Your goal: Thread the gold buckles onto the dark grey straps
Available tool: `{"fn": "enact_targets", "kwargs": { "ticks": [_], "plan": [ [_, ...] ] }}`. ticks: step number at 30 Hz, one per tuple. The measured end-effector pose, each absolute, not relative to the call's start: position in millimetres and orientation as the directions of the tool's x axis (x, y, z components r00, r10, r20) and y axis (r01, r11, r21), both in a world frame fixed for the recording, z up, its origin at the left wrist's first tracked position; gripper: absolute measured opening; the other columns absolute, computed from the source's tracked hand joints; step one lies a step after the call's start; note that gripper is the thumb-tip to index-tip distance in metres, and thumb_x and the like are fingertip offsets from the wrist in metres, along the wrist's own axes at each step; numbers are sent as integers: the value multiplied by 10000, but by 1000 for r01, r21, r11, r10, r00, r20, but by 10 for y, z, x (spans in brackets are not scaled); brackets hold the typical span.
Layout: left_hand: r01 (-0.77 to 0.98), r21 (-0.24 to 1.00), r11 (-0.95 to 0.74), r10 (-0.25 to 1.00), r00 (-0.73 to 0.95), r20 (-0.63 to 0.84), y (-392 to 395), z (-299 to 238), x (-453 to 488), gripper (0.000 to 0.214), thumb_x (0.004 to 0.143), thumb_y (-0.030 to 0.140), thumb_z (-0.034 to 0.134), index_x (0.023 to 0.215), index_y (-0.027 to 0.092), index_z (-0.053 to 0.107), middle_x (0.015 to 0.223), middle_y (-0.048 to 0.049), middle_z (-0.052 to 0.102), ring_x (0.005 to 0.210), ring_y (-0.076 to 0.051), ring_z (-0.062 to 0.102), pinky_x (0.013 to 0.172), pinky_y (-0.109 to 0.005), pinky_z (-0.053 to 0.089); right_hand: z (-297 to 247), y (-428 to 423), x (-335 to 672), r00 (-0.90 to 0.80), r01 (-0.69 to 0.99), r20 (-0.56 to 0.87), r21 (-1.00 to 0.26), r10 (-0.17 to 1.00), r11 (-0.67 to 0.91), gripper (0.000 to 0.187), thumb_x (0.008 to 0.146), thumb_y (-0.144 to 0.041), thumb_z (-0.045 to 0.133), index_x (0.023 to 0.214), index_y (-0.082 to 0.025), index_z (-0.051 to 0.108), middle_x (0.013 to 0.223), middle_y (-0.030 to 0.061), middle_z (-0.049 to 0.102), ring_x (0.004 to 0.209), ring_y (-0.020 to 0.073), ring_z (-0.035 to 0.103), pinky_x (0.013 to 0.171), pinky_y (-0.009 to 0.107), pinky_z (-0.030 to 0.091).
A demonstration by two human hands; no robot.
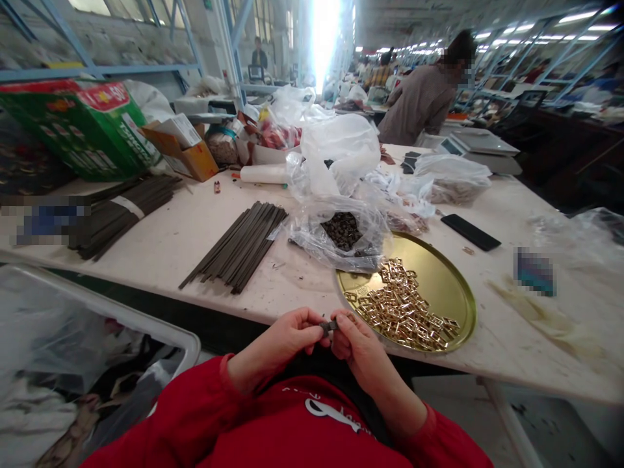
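In front of my red sweater, my left hand [293,333] and my right hand [358,344] meet at the table's front edge. Between their fingertips is a small dark strap piece [329,326], pinched from both sides; its exact shape is partly covered by the fingers. Just beyond my right hand, a round gold tray [439,273] carries a heap of gold metal buckles [404,309]. An opened clear plastic bag [307,237] of small dark pieces [342,231] overlaps the tray's far left rim. Dark flat strips [238,247] lie in a loose pile to the left.
A banded bundle of dark strips [127,211] lies farther left, near a green and red carton [82,130]. A black phone [470,232] rests right of the tray. Plastic bags crowd the back. A white bin [188,344] stands below left; another person [419,97] leans at the far side.
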State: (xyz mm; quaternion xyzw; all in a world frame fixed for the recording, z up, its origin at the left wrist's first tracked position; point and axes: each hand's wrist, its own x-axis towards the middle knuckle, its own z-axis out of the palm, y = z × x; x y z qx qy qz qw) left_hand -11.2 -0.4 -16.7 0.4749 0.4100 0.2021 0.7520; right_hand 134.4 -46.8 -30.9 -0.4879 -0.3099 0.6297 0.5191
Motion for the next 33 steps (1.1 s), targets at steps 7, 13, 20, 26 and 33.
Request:
{"fn": "enact_targets", "kwargs": {
  "ticks": [7,13,20,26,33],
  "plan": [
    [143,887,439,671,604,-430,34,-191,-71,198,728,285,559,833,122,521,693,-10,634,514,-58,510,511,-175,356,-381,-487,1315,182,232,-21,-971,983,-64,198,833,-382,464,845,-187,496,652,-8,529,608,133,501,581,262,391],
    [269,861,431,692,514,-507,67,-200,25,85,670,184,516,722,164,451,521,64,533,436,-60,463,449,-174,332,-500,-507,1287,75,237,-31,-970,997,-48,218,875,-382,403,896,-182,485,688,2,535,650,143,508,616,273,402],
    [269,857,440,685,516,-514,95,-240,11,107,607,142,469,694,177,420,536,39,572,451,-84,487,440,-189,344,-432,-486,1409,-77,28,-114,-993,990,-112,402,905,-480,260,940,-165,508,650,3,523,569,124,465,530,256,388],
    [262,845,467,665,526,-530,73,-218,-13,110,601,155,471,707,165,443,544,34,581,453,-68,479,454,-179,335,-385,-484,1471,-40,226,-85,-971,996,-74,323,879,-451,366,917,-182,541,640,-1,513,581,134,462,551,266,367],
    [304,838,453,663,514,-544,34,-131,-5,100,591,155,458,690,162,452,518,38,544,446,-69,445,444,-180,303,-314,-510,1435,-89,-92,-304,-946,949,-311,149,779,-324,514,841,-193,480,573,-50,469,553,112,434,560,241,341]
  ]
}}
